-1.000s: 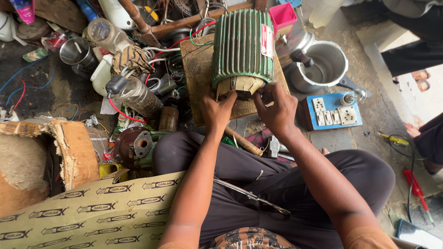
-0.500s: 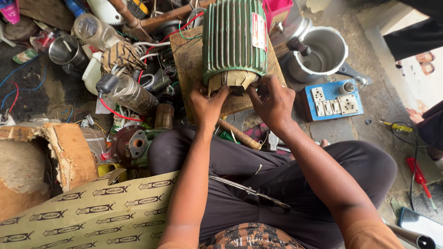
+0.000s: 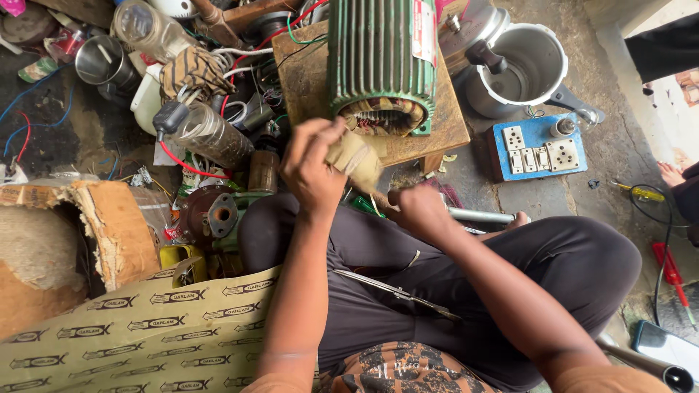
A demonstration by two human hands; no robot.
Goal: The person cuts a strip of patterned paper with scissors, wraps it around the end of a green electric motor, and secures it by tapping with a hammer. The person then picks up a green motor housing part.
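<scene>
Scissors: lying across the person's lap, nearest the camera.
Right hand: now drawing back from the motor toward the knees, fingers curled into a fist; whether anything is inside, the view is not showing.
Left hand: lifting away from the stool's front edge, fingers clamped on a tan folded paper.
Motor: green ribbed stator sitting on the wooden stool, open end with windings facing the person, both hands now off it.
Change: the paper appears pulled clear of the windings.
</scene>
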